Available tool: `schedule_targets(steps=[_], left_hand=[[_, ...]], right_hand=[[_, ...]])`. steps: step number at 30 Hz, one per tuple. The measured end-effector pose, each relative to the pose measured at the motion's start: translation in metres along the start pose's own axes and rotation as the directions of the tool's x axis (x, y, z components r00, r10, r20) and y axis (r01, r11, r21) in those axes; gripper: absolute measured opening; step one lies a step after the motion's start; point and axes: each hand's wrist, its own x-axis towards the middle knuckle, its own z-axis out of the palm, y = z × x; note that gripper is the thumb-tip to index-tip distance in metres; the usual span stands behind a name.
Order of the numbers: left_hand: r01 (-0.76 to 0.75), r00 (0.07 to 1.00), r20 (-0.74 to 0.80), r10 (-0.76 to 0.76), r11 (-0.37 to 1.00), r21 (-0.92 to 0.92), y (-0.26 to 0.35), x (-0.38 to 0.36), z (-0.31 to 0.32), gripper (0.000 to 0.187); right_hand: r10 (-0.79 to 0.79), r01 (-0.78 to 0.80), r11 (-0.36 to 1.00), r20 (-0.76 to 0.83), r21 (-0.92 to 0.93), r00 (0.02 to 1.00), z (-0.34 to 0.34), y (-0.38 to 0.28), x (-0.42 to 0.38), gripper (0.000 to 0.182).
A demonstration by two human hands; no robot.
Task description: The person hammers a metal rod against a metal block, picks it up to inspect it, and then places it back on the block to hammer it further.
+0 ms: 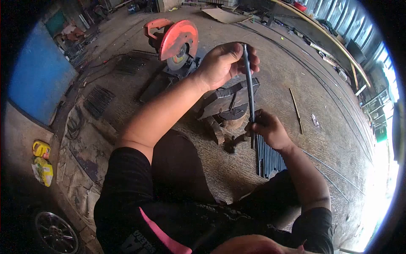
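Observation:
In front of me a dark metal rod (249, 86) is held up nearly vertical between both hands. My left hand (224, 63) is closed around its upper end, thumb on the near side. Lower down, the fingers of my right hand (272, 131) grip the rod close to its bottom end. Beneath it are a dark metal block (228, 99) and a wooden stump (234, 122). A tool with a metal head, perhaps a hammer (237, 144), lies beside them. Several cut rods (270, 156) lie side by side below my right hand.
A red cut-off saw (179, 40) stands beyond my left forearm. Bundles of dark rods (98, 100) lie on the floor at left. Long bars (313, 63) run along the right side. A thin stick (296, 111), yellow containers (41, 149) and a wheel (56, 233) are also around.

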Motion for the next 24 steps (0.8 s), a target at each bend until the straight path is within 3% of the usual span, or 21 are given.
schedule_targets(steps=[4, 7, 10, 12, 14, 17, 22, 24], left_hand=[[-0.072, 0.994, -0.081, 0.076, 0.996, 0.043, -0.002, 0.003, -0.002, 0.032], [-0.145, 0.98, -0.123, 0.155, 0.985, 0.089, -0.004, 0.006, -0.007, 0.031], [-0.124, 0.982, -0.13, 0.135, 0.989, 0.084, -0.005, 0.004, -0.007, 0.031], [-0.104, 0.987, -0.115, 0.111, 0.992, 0.068, -0.005, 0.004, -0.007, 0.031], [-0.114, 0.993, -0.011, 0.114, 0.992, 0.061, -0.004, 0.003, -0.009, 0.032], [-0.024, 0.999, -0.022, 0.024, 1.0, 0.003, 0.005, 0.001, -0.005, 0.035], [-0.08, 0.997, -0.017, 0.082, 0.994, 0.073, 0.002, 0.001, -0.012, 0.035], [-0.089, 0.995, -0.037, 0.092, 0.993, 0.081, 0.001, 0.0, -0.014, 0.034]], right_hand=[[0.037, -0.037, 0.997, 0.004, 0.067, 0.999, 0.007, -0.013, -0.002, 0.023], [0.044, -0.044, 0.998, -0.001, -0.051, 0.999, 0.007, -0.012, -0.001, 0.022], [0.054, -0.055, 0.989, -0.017, -0.139, 0.998, 0.005, -0.009, -0.001, 0.024], [0.074, -0.06, 0.987, -0.087, 0.151, 0.993, 0.003, -0.007, -0.004, 0.029], [0.069, -0.054, 0.982, -0.084, 0.179, 0.994, -0.002, 0.002, -0.002, 0.026], [0.055, -0.042, 0.97, -0.046, 0.239, 0.997, -0.004, 0.007, 0.001, 0.023], [0.02, -0.029, 0.928, 0.028, 0.372, 0.999, 0.001, 0.004, 0.0, 0.023], [0.034, -0.034, 0.999, -0.022, 0.026, 0.999, 0.001, -0.001, 0.001, 0.023]])
